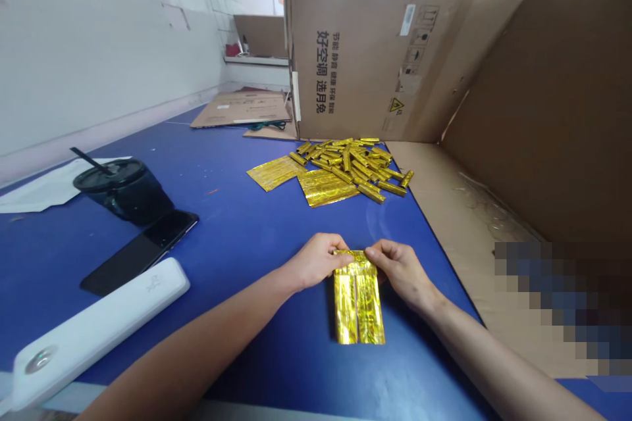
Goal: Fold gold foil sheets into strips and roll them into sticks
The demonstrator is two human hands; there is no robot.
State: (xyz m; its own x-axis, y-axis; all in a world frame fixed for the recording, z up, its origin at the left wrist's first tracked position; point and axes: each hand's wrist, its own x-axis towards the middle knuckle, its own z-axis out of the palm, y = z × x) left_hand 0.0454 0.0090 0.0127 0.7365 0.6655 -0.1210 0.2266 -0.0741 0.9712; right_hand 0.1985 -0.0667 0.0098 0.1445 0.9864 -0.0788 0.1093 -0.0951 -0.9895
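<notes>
Toward the near side of the blue table (237, 237), your left hand (316, 260) and right hand (402, 270), fingertips closed, pinch opposite top corners of the folded gold foil paper (370, 309), probably to keep its upper fold straight.

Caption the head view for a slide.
Left hand and right hand pinch folded gold foil paper at a blue table.

At five o'clock in my view I see the shiny gold foil sheet (367, 295), two long panels nearly meeting, a crosswise fold at its twelve-o'clock end.
</notes>
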